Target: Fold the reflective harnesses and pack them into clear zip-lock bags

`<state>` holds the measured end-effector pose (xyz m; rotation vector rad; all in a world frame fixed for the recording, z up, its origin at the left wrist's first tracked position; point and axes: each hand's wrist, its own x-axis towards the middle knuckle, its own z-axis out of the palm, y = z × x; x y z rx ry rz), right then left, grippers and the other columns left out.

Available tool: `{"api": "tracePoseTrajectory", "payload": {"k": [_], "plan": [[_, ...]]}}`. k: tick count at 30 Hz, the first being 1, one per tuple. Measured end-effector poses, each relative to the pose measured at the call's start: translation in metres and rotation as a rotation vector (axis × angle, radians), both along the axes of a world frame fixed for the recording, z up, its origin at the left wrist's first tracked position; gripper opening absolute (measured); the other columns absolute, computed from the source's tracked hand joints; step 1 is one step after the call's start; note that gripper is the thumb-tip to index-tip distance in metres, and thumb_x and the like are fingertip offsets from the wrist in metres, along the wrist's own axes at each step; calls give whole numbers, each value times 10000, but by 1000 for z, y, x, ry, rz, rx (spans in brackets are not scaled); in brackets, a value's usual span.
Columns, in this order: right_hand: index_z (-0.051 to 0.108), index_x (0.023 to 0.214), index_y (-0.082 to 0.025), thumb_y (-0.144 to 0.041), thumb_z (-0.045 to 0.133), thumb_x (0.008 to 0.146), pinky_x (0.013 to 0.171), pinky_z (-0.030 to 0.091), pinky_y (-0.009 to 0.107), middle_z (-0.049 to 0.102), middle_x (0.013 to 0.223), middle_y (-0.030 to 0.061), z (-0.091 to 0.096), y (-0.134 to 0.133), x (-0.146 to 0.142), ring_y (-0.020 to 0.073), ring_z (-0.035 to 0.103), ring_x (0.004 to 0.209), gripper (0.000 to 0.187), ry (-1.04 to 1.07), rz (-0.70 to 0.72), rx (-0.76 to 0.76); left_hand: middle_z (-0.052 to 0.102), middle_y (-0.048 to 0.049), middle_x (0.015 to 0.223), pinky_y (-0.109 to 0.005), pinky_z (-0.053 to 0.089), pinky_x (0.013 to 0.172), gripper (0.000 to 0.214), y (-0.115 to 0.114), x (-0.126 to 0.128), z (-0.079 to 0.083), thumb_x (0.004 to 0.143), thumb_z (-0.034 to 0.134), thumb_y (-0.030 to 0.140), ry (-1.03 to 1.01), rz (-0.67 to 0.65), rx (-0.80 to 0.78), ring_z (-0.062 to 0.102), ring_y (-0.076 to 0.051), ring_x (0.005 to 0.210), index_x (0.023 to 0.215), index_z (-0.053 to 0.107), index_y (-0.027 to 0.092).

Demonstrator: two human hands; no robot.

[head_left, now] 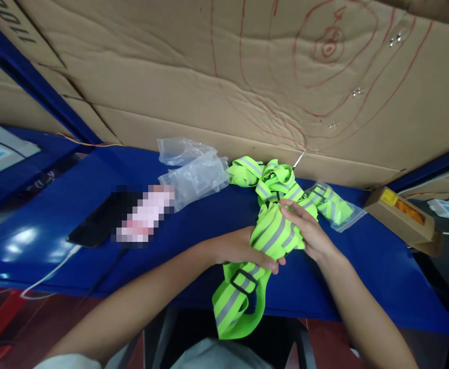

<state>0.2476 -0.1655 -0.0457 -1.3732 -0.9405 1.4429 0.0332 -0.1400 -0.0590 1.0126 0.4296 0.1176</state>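
Note:
A neon-green reflective strap (276,233) with grey stripes lies gathered in folds between my two hands. My left hand (243,250) is closed around its lower part, thumb on top. A loop with a black slide buckle (244,281) hangs below that hand, past the table's front edge. My right hand (306,230) grips the folds from the right, its fingers at the upper end. Just beyond my hands, a heap of more green straps (280,177) rests on the table against the cardboard.
Clear plastic bags (197,177) lie left of the heap. A bagged green strap (332,205) and an open cardboard box (401,218) are at the right. A black phone (97,223) with a white cable lies left on the blue table (55,205). A cardboard panel (170,66) stands behind.

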Motion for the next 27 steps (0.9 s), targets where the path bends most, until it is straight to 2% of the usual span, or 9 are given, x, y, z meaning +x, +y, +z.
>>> {"api": "tracePoseTrajectory", "payload": {"k": [2, 5, 9, 11, 13, 16, 22, 24, 27], "plan": [[653, 1134, -253, -610, 843, 821, 714, 523, 274, 741, 935, -1, -7, 2, -1, 163, 665, 777, 511, -204, 9, 159, 793, -41, 982, -247, 599, 806, 475, -2, 2, -1, 679, 980, 404, 7, 75, 42, 744, -145, 879, 1043, 791, 164], [726, 1111, -230, -675, 669, 947, 826, 539, 326, 753, 1014, 48, -13, 2, 2, 208, 689, 906, 477, -484, 160, 294, 791, -54, 962, -233, 583, 802, 452, -3, 2, -2, 764, 923, 452, -15, 12, 106, 736, -143, 895, 1074, 793, 151], [678, 1412, -247, -771, 476, 1003, 1118, 509, 423, 698, 1392, 102, -6, -8, 8, 288, 657, 1295, 695, -417, 394, 229, 792, -66, 976, -231, 574, 783, 451, -3, 2, -4, 835, 862, 499, -72, -41, 177, 731, -142, 885, 1103, 772, 149], [480, 1619, -265, -758, 640, 924, 1034, 570, 424, 702, 1377, 113, -1, -14, 6, 283, 720, 1173, 867, -376, 525, 176, 790, -68, 942, -235, 567, 780, 426, -4, 4, -8, 864, 835, 498, -99, -62, 249, 731, -142, 855, 1083, 764, 140], [281, 1711, -254, -653, 818, 832, 802, 619, 372, 762, 1148, 84, 0, -19, 1, 221, 748, 821, 1104, -350, 612, 94, 790, -71, 911, -243, 566, 787, 388, -4, 5, -12, 881, 821, 467, -107, -80, 303, 739, -151, 847, 1072, 762, 135], [256, 1702, -226, -570, 862, 813, 556, 537, 282, 723, 877, 2, -2, -19, -9, 134, 610, 535, 1129, -293, 576, 13, 801, -78, 900, -252, 576, 816, 337, -1, 6, -13, 859, 839, 392, -75, -58, 283, 758, -173, 887, 1061, 773, 131], [470, 1547, -238, -578, 859, 798, 418, 436, 242, 731, 908, 6, 0, -13, -13, 83, 510, 437, 910, -319, 326, 24, 819, -96, 965, -253, 597, 732, 404, -1, 7, -10, 747, 863, 338, -13, 48, -210, 766, -185, 832, 1089, 797, 133], [489, 1528, -237, -614, 872, 775, 481, 496, 253, 752, 980, 25, 0, -12, -7, 103, 571, 513, 925, -256, 398, 0, 817, -100, 988, -269, 608, 792, 418, -4, 9, -14, 733, 879, 307, -56, 30, -201, 777, -195, 873, 1104, 794, 134], [556, 1479, -222, -804, 801, 740, 752, 613, 299, 743, 1238, 96, -4, -10, 3, 190, 721, 868, 972, -148, 472, -55, 805, -104, 1050, -331, 612, 906, 422, -8, 9, -20, 766, 892, 309, -117, -1, -63, 791, -222, 952, 1133, 767, 142]]}}
